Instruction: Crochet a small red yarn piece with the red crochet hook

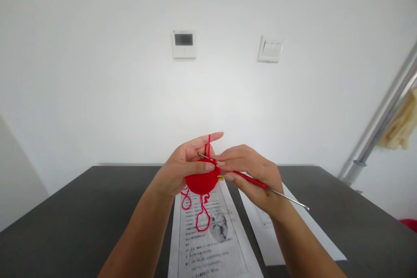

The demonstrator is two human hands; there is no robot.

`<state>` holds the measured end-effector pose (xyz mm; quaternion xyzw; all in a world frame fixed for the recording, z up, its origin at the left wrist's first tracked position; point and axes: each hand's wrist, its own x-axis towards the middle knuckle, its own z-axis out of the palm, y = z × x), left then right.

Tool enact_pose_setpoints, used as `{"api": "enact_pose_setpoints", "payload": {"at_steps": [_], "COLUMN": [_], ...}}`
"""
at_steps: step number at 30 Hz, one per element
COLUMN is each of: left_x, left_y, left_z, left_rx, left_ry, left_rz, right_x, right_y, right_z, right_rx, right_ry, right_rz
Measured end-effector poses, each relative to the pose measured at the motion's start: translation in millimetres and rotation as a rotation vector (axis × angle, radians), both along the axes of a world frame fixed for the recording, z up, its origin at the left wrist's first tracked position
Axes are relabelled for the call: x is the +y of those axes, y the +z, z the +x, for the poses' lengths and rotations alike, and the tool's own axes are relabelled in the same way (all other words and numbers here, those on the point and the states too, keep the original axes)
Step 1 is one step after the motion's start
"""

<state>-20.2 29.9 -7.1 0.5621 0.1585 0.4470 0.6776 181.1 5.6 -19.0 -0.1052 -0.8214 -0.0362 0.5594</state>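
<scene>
My left hand (187, 160) pinches a round red crochet piece (201, 181) between thumb and fingers. Its index finger is stretched out, with red yarn (209, 145) looped over it. In my right hand (250, 171) is a crochet hook (250, 179) with a red grip and metal ends; its tip lies by the piece's upper edge, under the yarn. A small yellow stitch marker (220, 178) sits at the piece's right edge. Loose red yarn tails (202, 221) hang below the piece.
Two paper sheets lie on the dark table (81, 226): a printed sheet (208, 252) under my hands and another sheet (273, 252) to the right. Behind is a white wall with a control panel (184, 44) and a switch (271, 49). A metal pole (378, 130) stands at right.
</scene>
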Motion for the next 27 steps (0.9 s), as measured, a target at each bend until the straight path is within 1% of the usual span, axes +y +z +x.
{"api": "enact_pose_setpoints", "payload": {"at_steps": [3, 6, 9, 12, 19, 23, 25, 27], "left_x": [0, -1, -2, -2, -2, 0, 2, 4], "left_y": [1.0, 4.0, 6.2, 7.0, 7.3, 5.6, 4.6, 3.7], "left_z": [-5, -9, -8, -4, -2, -4, -3, -3], "left_rx": [-0.049, -0.116, -0.155, -0.168, -0.135, -0.143, -0.144, -0.138], "left_ry": [-0.034, -0.056, -0.093, -0.138, -0.184, -0.21, -0.236, -0.259], "left_rz": [0.022, 0.049, 0.043, 0.029, 0.023, 0.035, 0.033, 0.032], "right_x": [-4, -9, -11, -11, -11, -13, -14, -14], "right_y": [1.7, 0.2, -2.8, -4.0, -3.1, 0.4, 2.7, 4.2], "right_z": [-1, -3, -5, -4, -2, 1, 3, 5], "right_rx": [0.036, 0.109, 0.168, 0.193, 0.21, 0.111, 0.078, 0.091], "right_ry": [0.047, 0.114, 0.176, 0.209, 0.254, 0.224, 0.242, 0.281], "right_rz": [-0.012, -0.091, -0.186, -0.229, -0.236, -0.185, -0.176, -0.198]}}
